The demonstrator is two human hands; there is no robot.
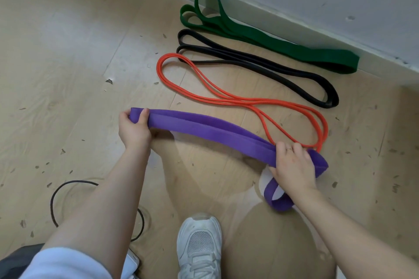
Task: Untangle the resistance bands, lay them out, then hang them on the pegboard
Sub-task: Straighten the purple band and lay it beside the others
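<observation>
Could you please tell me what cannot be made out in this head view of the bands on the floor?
- Pegboard: outside the frame.
- Purple band: its ends are covered by the left hand and right hand, so any twist there is hidden.
- Black cable: the left arm covers part of it.
- Orange band: its near end passes behind the purple band.

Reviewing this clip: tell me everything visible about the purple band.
The purple band is a wide, flat loop, matte and rubbery-looking, doubled over so two layers run side by side. It is held stretched out above the wooden floor, nearest the person. The left hand grips its left end, fingers curled over the top edge. The right hand grips near its right end, where the band folds and a slack loop hangs below. It lies beside the orange band.
</observation>
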